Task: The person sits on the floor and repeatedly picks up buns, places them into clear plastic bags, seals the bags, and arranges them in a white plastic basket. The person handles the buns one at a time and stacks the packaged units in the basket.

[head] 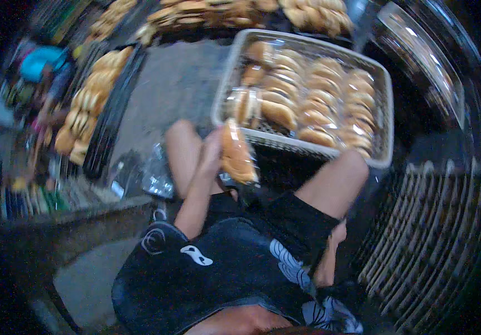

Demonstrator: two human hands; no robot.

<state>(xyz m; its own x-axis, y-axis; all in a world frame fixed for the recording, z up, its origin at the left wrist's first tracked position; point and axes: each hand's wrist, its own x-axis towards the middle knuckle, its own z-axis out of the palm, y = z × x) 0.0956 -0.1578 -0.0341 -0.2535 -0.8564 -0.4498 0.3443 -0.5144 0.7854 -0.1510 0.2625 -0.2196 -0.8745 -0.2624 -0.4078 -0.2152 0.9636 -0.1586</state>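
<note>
My left hand (213, 147) grips a long bread roll in a clear plastic bag (239, 157), held upright between my knees. Just beyond it is a white plastic crate (385, 161), tilted in my view, its near edge by my right knee. Inside, bagged bread rolls (319, 102) stand packed in rows. At the crate's left side a few bagged rolls lie less evenly. My right hand (339, 233) is low beside my right thigh, partly hidden by the leg; its fingers are too blurred to read.
Black trays of unwrapped rolls (94, 96) stand at left and far ahead. Clear plastic bags (158, 178) lie by my left knee. A ribbed rack (420, 234) is at right. Another person with a blue round item (43, 63) is at far left.
</note>
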